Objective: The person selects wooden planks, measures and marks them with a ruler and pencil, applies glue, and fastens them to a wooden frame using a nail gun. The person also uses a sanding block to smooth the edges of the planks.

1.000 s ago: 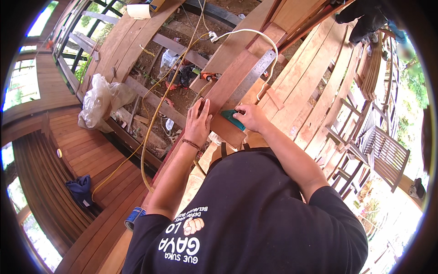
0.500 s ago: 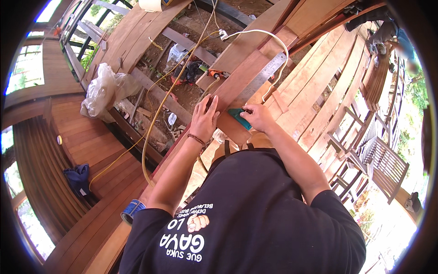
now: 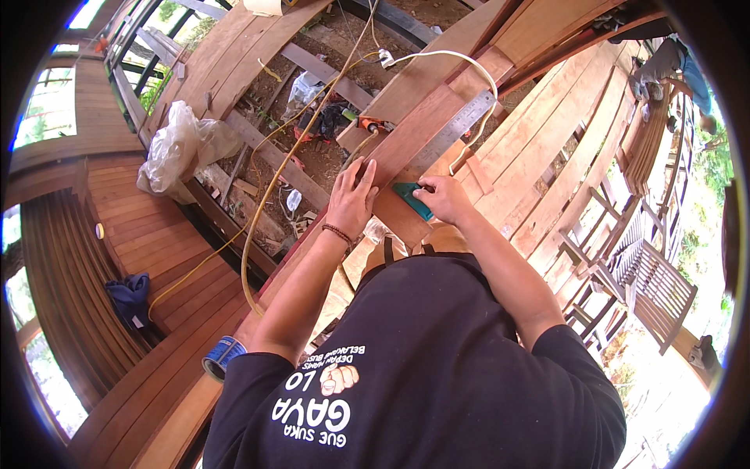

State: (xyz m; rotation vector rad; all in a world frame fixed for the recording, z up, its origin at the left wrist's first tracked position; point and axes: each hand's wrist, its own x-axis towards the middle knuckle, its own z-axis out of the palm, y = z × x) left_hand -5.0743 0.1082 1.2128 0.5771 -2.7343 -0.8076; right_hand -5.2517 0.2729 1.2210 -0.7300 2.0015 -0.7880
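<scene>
My left hand [image 3: 353, 199] lies on a reddish-brown board [image 3: 418, 134], with its fingers stretched out along the near left part. A beaded bracelet is round that wrist. My right hand [image 3: 444, 198] pinches a teal, roughly triangular tool [image 3: 414, 202] between thumb and fingers. The teal tool rests on a short brown wood piece [image 3: 397, 218] close to my body. A steel ruler [image 3: 461, 125] lies along the board's right side, pointing away from me. My right hand partly hides where the ruler and the teal tool come near each other.
A white cable [image 3: 445, 55] loops past the ruler's far end. Beyond my left hand lies an orange power tool [image 3: 373, 125] beside open floor joists over soil. A yellow hose [image 3: 273, 191], crumpled plastic [image 3: 176, 148] and a blue can [image 3: 224, 357] are left. A person [image 3: 687, 74] is far right.
My hands, the board and the teal tool keep nearly the same places. The view has shifted slightly, and the person at the far right has changed posture a little.
</scene>
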